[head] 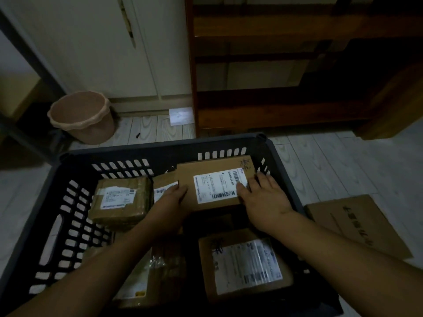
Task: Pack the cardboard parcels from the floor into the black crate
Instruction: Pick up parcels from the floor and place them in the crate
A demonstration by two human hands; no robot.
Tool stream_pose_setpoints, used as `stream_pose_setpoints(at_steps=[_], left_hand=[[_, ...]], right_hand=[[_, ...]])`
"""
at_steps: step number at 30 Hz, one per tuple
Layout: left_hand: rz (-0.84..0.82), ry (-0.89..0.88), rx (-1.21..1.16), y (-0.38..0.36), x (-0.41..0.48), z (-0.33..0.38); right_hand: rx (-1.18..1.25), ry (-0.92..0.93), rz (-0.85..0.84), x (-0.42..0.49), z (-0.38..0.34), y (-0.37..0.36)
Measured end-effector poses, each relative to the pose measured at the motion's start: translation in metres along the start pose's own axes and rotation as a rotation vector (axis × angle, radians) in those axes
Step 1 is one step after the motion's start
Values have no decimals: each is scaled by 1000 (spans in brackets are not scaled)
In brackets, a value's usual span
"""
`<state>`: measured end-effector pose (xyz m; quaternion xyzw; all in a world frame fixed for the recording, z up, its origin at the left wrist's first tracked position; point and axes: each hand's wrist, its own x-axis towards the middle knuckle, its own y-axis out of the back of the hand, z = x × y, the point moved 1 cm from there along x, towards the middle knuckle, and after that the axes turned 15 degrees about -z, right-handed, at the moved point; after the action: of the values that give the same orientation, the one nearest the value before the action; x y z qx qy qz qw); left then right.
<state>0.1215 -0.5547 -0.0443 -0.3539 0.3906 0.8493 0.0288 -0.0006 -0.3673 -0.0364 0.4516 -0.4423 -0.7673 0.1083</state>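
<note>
On the pale wood-grain floor sits a large black slotted plastic crate [160,148]. Just beside its right wall, a flat printed cardboard box [357,227] lies on the floor. A pink plastic waste bin [84,117] stands beyond the far left corner. Inside the crate, a flat brown labelled parcel [217,177] rests at the far right, a tape-wrapped parcel [119,200] at the left, and a third parcel [242,264] nearer. The left hand [170,200] grips the labelled parcel's left edge; the right hand [265,197] lies on top — fingers flat.
</note>
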Motion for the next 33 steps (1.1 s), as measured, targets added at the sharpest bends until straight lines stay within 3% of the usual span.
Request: stream_pose_setpoints(at_steps=[5, 9, 14, 21, 27, 33], left_hand=[[-37, 33, -19, 11, 2, 0], [-51, 21, -148, 47, -46, 14], [-68, -51, -152, 114, -141, 79], [-196, 15, -278, 189, -265, 144], [-172, -46, -426, 253, -415, 245], [-170, -93, -377, 264, -466, 291]], right_hand=[[74, 28, -40, 5, -5, 3], [434, 151, 34, -39, 7, 33], [749, 64, -115, -136, 51, 104], [814, 4, -305, -297, 107, 227], [717, 12, -251, -421, 142, 302], [820, -110, -176, -503, 169, 319]])
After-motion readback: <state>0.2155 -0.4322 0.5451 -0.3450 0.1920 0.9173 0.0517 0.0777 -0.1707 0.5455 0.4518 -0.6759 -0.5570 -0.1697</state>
